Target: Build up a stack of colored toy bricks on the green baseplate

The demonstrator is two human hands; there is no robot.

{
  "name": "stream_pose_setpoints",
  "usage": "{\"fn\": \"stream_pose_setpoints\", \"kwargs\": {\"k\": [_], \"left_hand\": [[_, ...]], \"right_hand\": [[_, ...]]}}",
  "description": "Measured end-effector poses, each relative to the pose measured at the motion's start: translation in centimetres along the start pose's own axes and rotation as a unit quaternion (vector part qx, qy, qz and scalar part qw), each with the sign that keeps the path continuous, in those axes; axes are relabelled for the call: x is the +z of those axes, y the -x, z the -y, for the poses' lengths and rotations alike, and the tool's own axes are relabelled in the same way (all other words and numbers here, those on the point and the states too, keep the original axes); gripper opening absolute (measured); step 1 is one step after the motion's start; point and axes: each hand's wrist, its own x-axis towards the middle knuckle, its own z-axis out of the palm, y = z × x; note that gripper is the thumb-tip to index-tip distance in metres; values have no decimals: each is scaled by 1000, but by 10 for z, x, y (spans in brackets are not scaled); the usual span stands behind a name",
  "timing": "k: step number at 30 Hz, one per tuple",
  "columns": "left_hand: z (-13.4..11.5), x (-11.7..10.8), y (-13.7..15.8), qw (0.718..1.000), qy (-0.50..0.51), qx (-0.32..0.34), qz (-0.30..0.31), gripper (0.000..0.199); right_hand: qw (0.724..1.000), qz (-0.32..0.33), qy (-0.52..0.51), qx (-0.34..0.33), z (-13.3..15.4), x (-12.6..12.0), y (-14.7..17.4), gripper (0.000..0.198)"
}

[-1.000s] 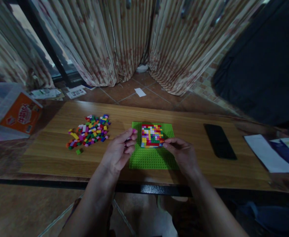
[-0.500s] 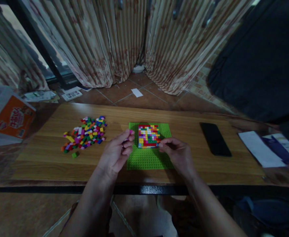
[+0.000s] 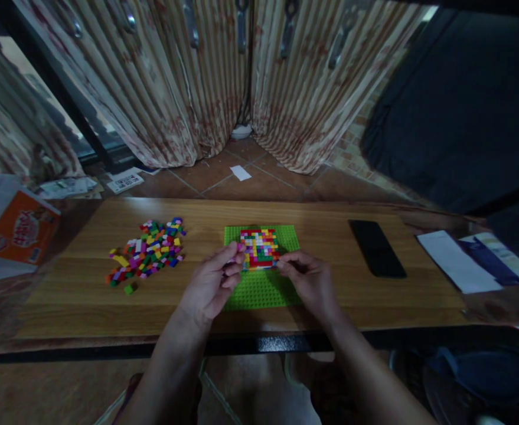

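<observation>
- As the head view has it now, the left hand (image 3: 210,280) has just come in, its fingertips shifting from beside the brick build (image 3: 260,247) to overlap the build's left edge
- Thumb and forefinger there are pinching a pink brick (image 3: 240,247), the other fingers curled; whether it touches the build, I cannot tell
- And the right hand (image 3: 315,280) has stayed put, thumb and forefinger closed together at the build's near right corner; whether a piece sits between them, I cannot tell
- So both hands now meet at the build, which looks like placing or steadying work rather than picking
- There it sits, that build, on the far part of the green baseplate (image 3: 263,293), studs showing in front and along the right
- Out left of the baseplate, wood, then the loose bricks (image 3: 153,248), a lone green brick (image 3: 129,289) at their near side
- Right of the baseplate, more wood before a black flat device (image 3: 376,248); nearer the wearer, the table's dark front edge (image 3: 272,344) runs close to the baseplate
</observation>
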Motion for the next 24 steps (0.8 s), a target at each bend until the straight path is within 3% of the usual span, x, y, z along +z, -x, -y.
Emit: {"fn": "stream_pose_setpoints", "kwargs": {"k": [3,8,15,20,24], "left_hand": [[3,0,1,1000,-18,-4,17,15],[7,0,1,998,-47,-13,45,20],[14,5,3,993,-72,-42,82,23],[17,7,6,992,-73,-43,92,25],[13,6,7,992,-70,-44,96,22]], "right_hand": [[1000,-10,-12,-13,3,-6,0,11],[995,-89,-47,-27,16,-12,-1,13],[986,27,30,-163,40,8,6,19],[983,37,31,-176,43,20,9,16],[988,10,10,-156,41,13,4,11]]}}
